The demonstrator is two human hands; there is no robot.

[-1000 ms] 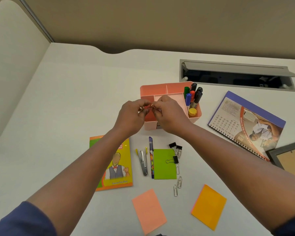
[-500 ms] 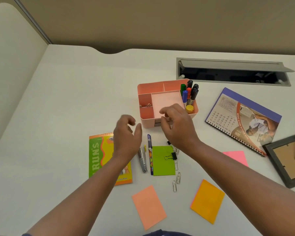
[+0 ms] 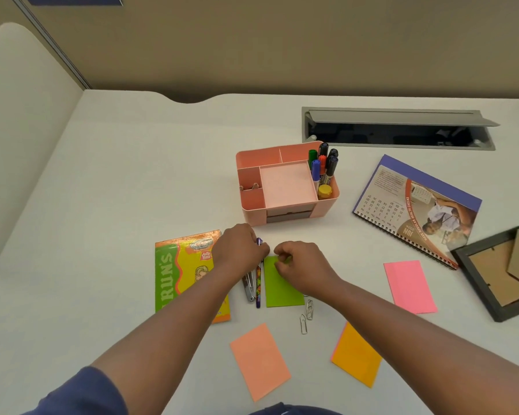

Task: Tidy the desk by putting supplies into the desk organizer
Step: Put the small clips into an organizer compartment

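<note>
Head view, the only one. My left hand [image 3: 241, 250] is down on the bench [image 3: 132, 190], fingers curled over the top end of the purple pen [image 3: 258, 283]; it looks like a grip on it, but the fingertips are hidden, so I can't tell for sure. My right hand [image 3: 300, 268] sits on the top edge of the green sticky pad [image 3: 282, 287], fingers curled in and pinching at something small there. What it has is covered; I can't tell.

The pink desk organizer [image 3: 285, 187] stands just beyond both hands, upright, with its bottom drawer slightly open. Marker compartment on its right is already filled: I count six markers [image 3: 324, 167] plus one yellow-capped bottle [image 3: 324, 191]. Two small clips lie in a left compartment.

Left to put away, by count:
- one pen
- one metal stapler-like tool [image 3: 249, 290] just beside the pen
- one green pad
- one salmon note [image 3: 259, 360], one orange pad [image 3: 357, 353], one pink note [image 3: 409, 286]
- two paper clips [image 3: 306, 316] near the green pad's lower right corner

Handling, my guess: the pen is light and stiff and may roll, so take it mid-barrel. Clips are tiny, flat and slippery on the bench; pinch by fingertip or slide them to lift. Pads are light and bendy; lift by an edge and keep them flat for the square tray.

Also here: booklet [image 3: 186, 280], calendar [image 3: 417, 205], picture frame [image 3: 504, 271], cable hatch [image 3: 396, 127].
</note>
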